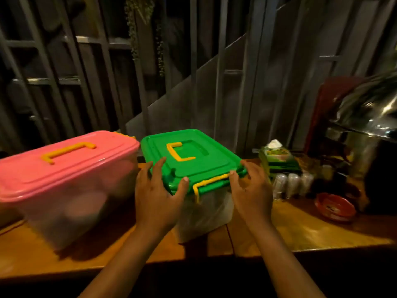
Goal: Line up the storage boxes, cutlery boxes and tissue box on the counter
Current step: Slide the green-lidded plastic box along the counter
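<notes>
Now | left hand (156, 196), right hand (251, 190) loose-fingered, touching green-lidded box (202, 167) | pink-lidded box (64, 171) close left | tissue box (277, 160), red bowl (335, 206) right

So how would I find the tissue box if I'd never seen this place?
Look along the wooden counter to the box with the green lid. Just right of it, toward the back, sits a smaller green tissue box. It alone has a white tissue poking out of its top, and it has no yellow handle.
</notes>
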Available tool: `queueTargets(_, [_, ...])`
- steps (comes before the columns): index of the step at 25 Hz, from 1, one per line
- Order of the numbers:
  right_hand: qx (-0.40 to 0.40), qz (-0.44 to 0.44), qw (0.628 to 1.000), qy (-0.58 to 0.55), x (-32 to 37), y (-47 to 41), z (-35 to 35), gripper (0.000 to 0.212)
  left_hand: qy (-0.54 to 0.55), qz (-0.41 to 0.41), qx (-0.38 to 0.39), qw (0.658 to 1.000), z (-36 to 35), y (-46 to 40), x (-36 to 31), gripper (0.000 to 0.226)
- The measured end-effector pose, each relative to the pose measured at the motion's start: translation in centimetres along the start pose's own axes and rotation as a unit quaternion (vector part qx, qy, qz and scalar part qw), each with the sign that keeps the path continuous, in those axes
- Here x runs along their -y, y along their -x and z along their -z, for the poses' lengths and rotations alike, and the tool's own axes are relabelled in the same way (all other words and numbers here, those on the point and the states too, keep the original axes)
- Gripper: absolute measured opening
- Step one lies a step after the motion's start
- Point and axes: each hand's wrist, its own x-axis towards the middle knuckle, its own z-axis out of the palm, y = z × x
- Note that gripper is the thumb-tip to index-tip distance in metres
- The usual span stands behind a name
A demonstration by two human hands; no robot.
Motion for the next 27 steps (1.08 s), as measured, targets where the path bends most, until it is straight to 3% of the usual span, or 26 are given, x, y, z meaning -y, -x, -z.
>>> queueTargets(3, [0.019,-0.091,0.991,-0.093,-0.3,-1.5,-1.9,0.064,0.117,0.102,0.029,0.987,-0.8,-0.1,0.4,0.097])
queueTargets(6, [0.048,-0.126,0.980,-0.145,-0.6,-2.4,-2.6,0.067,0.192,0.154,0.000,0.969,-2.1,-0.1,0.3,0.095])
queueTargets(11, [0.060,-0.115,0.975,-0.179,-2.0,-2.9,-2.6,0.046,0.191,0.182,-0.043,0.964,-3.0,-0.5,-0.5,0.067])
queueTargets(18, [0.103,-0.129,0.963,-0.213,-4.1,-5.7,-1.9,0.048,0.171,0.182,-0.047,0.967,-5.1,0.7,-4.1,0.072])
queueTargets(21, [0.103,-0.143,0.960,-0.217,-5.4,-7.3,-1.6,0.039,0.171,0.184,-0.020,0.968,-6.3,1.5,-5.7,0.080])
queueTargets(27, [0.078,-0.170,0.957,-0.222,-7.7,-9.7,-2.0,0.041,0.159,0.190,0.022,0.969,-8.2,1.9,-8.1,0.070])
